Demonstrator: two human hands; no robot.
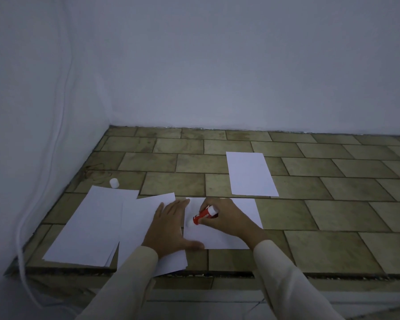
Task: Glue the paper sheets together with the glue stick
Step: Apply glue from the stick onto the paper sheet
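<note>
I counted four paper spots on the tiled bench, one sheet lying apart at one o'clock, one cap at ten, left hand pressed flat with fingers spread, right hand fingers wrapped around one red glue stick touching the centre sheet

open tiled surface right, wall behind, cap left

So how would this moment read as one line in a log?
step: gluing | right hand: holds glue stick, tip on sheet | left hand: flat, pinning paper | cap: off, beside stack
</note>
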